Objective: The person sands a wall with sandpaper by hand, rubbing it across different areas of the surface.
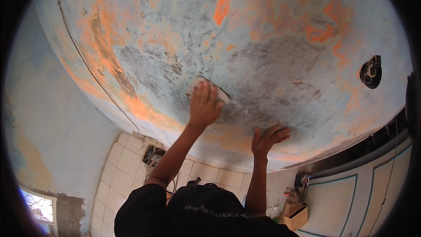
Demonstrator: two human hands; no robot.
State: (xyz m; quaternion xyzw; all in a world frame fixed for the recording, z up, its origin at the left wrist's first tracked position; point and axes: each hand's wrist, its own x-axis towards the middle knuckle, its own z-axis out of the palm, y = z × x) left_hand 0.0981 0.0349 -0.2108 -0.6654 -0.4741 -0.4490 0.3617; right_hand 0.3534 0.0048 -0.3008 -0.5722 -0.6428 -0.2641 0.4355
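A wall (272, 66) with worn pale blue paint, orange patches and grey, scuffed areas fills the space before me. My left hand (204, 105) is pressed on a pale flat pad (223, 95) with a dark edge, holding it against the wall. Its fingers lie together over the pad and hide much of it; whether it is sandpaper or a sanding block I cannot tell. Lower and to the right, my right hand (268, 139) rests on the wall with its fingers apart, holding nothing.
A thin cable (87, 66) runs down the wall at left. At right, a dark round wall opening (371, 72) shows loose wires. Light tiles (116, 162) cover the floor. A cardboard box (295, 217) and pale panels (333, 202) stand at lower right; a window (39, 205) is at lower left.
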